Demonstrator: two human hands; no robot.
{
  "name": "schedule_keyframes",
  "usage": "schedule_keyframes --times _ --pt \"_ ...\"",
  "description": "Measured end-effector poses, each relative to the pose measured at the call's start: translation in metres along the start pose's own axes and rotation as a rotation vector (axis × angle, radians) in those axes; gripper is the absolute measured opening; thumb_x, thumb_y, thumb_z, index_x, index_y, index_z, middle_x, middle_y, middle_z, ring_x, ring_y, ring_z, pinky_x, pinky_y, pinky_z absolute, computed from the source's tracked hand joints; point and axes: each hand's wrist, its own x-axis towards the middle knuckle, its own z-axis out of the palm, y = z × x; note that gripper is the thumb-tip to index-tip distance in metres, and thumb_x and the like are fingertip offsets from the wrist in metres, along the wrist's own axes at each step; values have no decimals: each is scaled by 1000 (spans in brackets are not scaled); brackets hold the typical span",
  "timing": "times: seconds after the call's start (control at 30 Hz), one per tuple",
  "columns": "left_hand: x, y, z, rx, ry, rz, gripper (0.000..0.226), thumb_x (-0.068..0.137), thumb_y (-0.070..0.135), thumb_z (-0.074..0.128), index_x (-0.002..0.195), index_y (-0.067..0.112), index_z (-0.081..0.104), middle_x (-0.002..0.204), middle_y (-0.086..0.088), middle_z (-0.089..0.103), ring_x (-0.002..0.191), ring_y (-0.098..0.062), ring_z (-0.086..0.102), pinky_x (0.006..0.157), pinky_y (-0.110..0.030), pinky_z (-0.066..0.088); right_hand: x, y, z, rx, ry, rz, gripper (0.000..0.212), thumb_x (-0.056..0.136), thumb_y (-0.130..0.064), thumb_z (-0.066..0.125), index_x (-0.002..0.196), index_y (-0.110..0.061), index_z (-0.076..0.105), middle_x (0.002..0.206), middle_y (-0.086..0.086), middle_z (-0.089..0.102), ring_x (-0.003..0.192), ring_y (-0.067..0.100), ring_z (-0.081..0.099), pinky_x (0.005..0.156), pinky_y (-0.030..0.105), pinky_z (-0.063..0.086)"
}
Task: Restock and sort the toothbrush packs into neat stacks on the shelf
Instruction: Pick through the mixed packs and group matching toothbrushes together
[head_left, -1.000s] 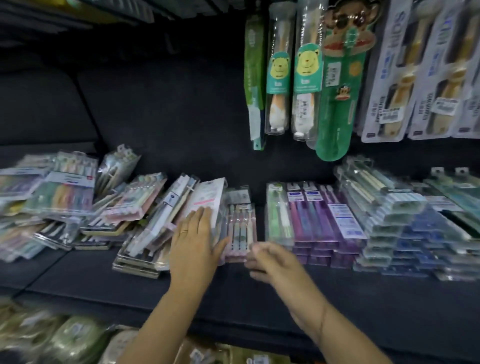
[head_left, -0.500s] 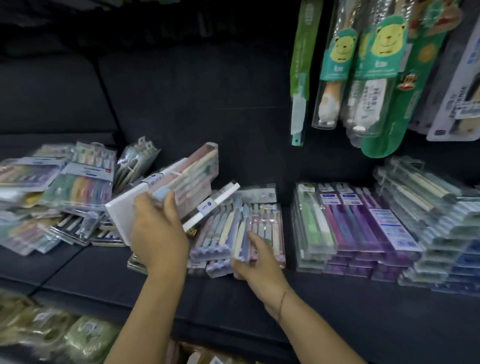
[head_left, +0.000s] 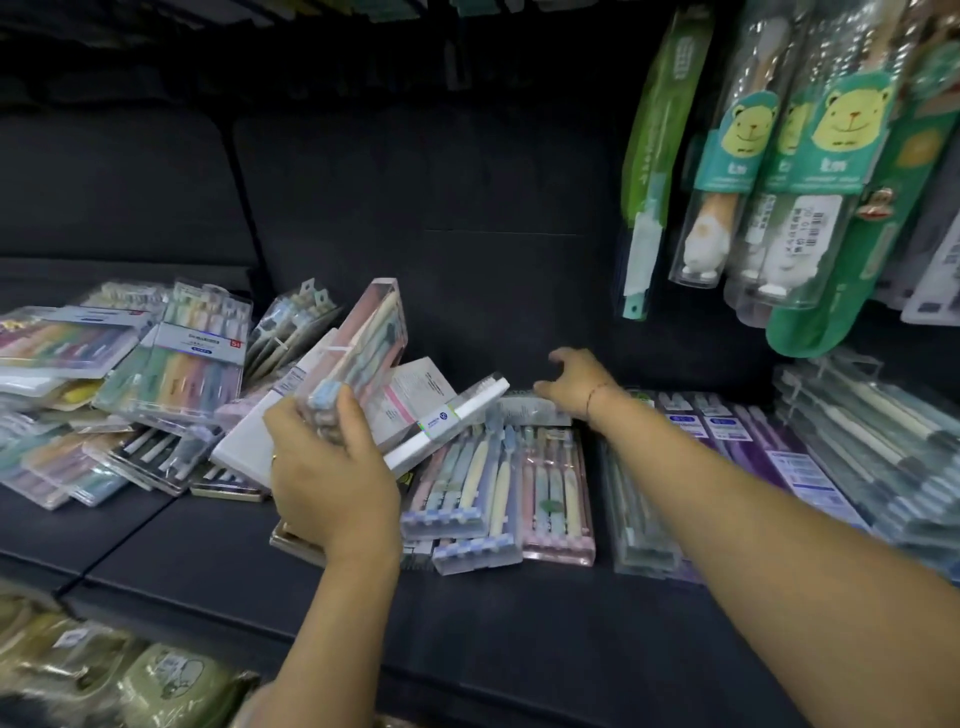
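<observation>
Your left hand (head_left: 332, 467) grips a clear pastel pack (head_left: 366, 338) by its near end, fingers and thumb wrapped round it. The pack is up off the pile and tilted. Its long axis runs from your hand up and to the right, brush heads at your hand, far end aimed at the back wall. Your palm hides its lower edge.

A white box pack (head_left: 452, 423) lies slanted just under it, resting on the flat stack (head_left: 467, 483). Those packs lie on the shelf (head_left: 467, 623), long axes front to back, heads toward the front edge. A pink pack (head_left: 558, 499) touches them on the right.

Your right hand (head_left: 579, 387) is at the far end of that stack, fingers curled down over the hang tabs. It's probably touching the top tab, but I can't tell if it pinches anything.

Your right forearm covers part of the purple stack (head_left: 727, 436). The left pile (head_left: 156, 384) is jumbled at mixed angles, with its labels blurred. The hanging bear packs (head_left: 753, 171) are cut off at the top.
</observation>
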Motion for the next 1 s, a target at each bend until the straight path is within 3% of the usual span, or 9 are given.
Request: schedule_keyframes --times 0.13,0.37,0.5,0.57,0.63,0.7,0.87,1.0 --pt "-5 -2 5 21 -50 59 39 98 42 52 111 5 50 94 -13 66 80 -37 59 64 -41 43 18 4 4 -85 -179 65 55 88 -20 71 135 -1 49 136 11 53 122 26 53 101 29 45" --pt "-7 0 7 16 -55 61 41 96 42 52 113 5 52 100 -14 66 84 -39 60 71 -51 49 25 11 5 -233 -215 49 64 84 -26 76 137 -1 51 140 11 52 126 23 52 104 27 42" --pt "-9 1 5 14 -44 89 48 94 50 45 111 5 52 99 -13 66 83 -39 60 71 -54 50 29 18 9 -237 -218 30 42 77 -25 82 108 1 70 110 13 70 87 17 61 85 32 55" --pt "-10 1 6 23 -41 103 46 95 47 47 110 4 52 97 -15 66 80 -39 60 70 -54 50 25 17 12 -173 -236 33 30 77 -15 82 94 2 66 85 16 70 73 21 63 77 39 58" --pt "-12 3 6 33 -47 108 40 96 42 53 108 4 53 95 -15 67 79 -38 61 68 -53 50 21 14 10 -128 -230 27 22 81 -9 77 94 -1 62 77 18 70 65 24 65 68 39 59" --pt "-15 5 7 39 -55 114 35 96 36 57 106 3 55 91 -15 67 77 -37 60 67 -50 49 16 7 2 -69 -155 -16 16 85 -10 70 96 -4 59 81 21 72 59 22 66 61 36 59" --pt "-17 3 8 60 -112 176 32 95 32 60 105 2 57 88 -15 65 75 -35 58 72 -46 45 -31 -4 -27 138 52 -98 20 89 -19 68 94 -17 49 83 10 67 58 24 69 55 39 59" --pt "-21 2 8 87 -245 204 30 93 31 63 106 5 60 90 -11 66 75 -24 51 75 -38 39 -118 21 -40 40 422 -154 25 85 -22 73 98 -24 51 83 -4 66 69 21 65 62 37 52"
